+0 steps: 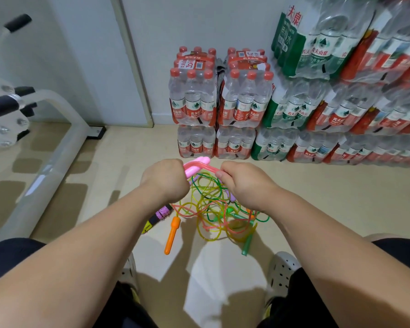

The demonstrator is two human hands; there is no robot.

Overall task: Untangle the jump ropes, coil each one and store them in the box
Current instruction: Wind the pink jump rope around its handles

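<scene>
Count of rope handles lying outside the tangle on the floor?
3: orange handle at its left, green handle at its right, purple-black handle far left. More may sit hidden inside the tangle.

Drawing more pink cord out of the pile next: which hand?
Right, likely: the right hand pinches the pink cord just above the tangle; the left hand is occupied gripping the pink handles.

1. left hand [165, 182] grips pink handles [195, 168]; right hand [244, 184] pinches the pink rope [205, 167] between them.
2. below, a tangle of ropes [213, 209] lies on the floor [317, 197], with an orange handle [172, 235] and green handle [248, 242].
3. water bottle packs [294, 102] line the wall.
</scene>
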